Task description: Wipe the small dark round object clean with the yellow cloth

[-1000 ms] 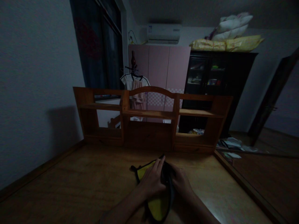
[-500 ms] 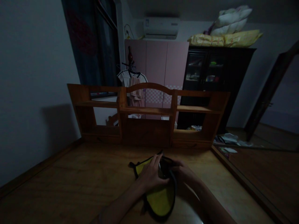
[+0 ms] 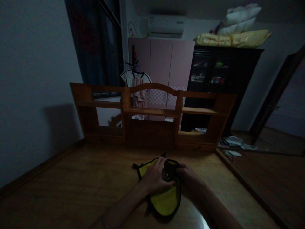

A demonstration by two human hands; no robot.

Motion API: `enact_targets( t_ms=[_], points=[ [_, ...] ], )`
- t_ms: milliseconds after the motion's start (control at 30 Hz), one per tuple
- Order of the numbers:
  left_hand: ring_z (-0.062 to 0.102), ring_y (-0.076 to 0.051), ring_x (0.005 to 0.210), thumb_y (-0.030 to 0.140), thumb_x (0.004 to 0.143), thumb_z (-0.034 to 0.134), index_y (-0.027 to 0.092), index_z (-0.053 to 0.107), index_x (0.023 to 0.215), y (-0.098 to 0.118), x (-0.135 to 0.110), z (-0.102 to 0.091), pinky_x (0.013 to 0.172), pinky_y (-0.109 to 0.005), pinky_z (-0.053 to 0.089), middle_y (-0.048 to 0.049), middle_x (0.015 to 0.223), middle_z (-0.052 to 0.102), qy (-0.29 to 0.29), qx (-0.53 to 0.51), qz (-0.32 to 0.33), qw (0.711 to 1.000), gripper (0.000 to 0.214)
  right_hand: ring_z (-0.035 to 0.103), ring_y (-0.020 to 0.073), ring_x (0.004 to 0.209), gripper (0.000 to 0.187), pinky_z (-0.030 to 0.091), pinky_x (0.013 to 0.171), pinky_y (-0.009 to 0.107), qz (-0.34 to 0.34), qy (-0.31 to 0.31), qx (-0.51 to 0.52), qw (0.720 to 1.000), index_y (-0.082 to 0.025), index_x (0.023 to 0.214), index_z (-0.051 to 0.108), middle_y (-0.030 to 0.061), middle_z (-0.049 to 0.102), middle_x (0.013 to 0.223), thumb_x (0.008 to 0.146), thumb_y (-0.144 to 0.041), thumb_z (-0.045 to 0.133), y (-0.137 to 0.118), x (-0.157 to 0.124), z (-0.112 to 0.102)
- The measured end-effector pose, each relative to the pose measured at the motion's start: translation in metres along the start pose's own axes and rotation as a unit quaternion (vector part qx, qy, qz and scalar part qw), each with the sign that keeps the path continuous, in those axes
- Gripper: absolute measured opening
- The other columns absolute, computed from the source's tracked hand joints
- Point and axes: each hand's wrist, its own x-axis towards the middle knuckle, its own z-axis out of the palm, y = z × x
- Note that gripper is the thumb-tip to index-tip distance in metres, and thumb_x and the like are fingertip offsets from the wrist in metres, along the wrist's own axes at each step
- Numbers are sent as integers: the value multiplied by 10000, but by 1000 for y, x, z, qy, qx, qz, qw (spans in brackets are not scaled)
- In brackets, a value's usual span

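Note:
A yellow zip case (image 3: 166, 202) with black edging lies spread open on the wooden surface in front of me. Over its upper part, my left hand (image 3: 156, 175) curls around a dark glossy rounded object (image 3: 168, 171), its thumb below and fingers above. The dim light hides what kind of object this is. My right hand (image 3: 187, 175) is closed at the right side, its fingertips pinching the case's black edge beside the dark object. Part of the case is covered by my hands.
The wooden surface (image 3: 95, 178) has a raised rim (image 3: 240, 178) along its right. A wooden shelf unit (image 3: 150, 133) stands across the far end. A wall (image 3: 35, 95) closes the left side. Behind are a pink wardrobe (image 3: 159, 63) and a dark cabinet (image 3: 238, 73).
The dark object and both hands stay nearly in place. My right fingers have shifted slightly along the edge of the case, and the view has tilted a little.

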Motion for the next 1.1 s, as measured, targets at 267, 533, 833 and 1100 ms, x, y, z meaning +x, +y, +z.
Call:
enact_targets(
  t_ms=[267,533,833,1100],
  points=[
    [491,-299,1158,531,579,761,255,344,1335,1,0,-1,965,-430,447,-79,1292,454,-1,1,0,1000,906,666,224,834,339,467,848,342,23,-19,-13,999,-105,935,696,104,725,942,626,-68,560,-9,2,-6],
    [487,-301,1167,531,578,763,250,343,1342,1,0,-1,974,-429,441,-83,1298,453,-1,-4,0,1000,916,667,218,794,324,482,793,327,24,-18,-1,1000,-101,943,683,104,725,920,638,-87,574,-8,-1,-2],
    [468,-304,1201,523,606,744,245,334,1347,1,0,1,980,-438,439,-89,1316,448,2,13,11,1000,892,669,221,755,371,490,757,333,33,-3,-14,999,-117,942,704,101,729,899,575,-70,678,-15,-2,6],
    [486,-286,1183,478,616,757,232,330,1351,4,-1,-3,982,-406,450,-87,1278,481,5,42,67,997,884,665,211,767,396,477,783,330,46,-32,-4,998,-107,983,691,100,723,920,589,-90,721,-22,-5,6]
  ],
)
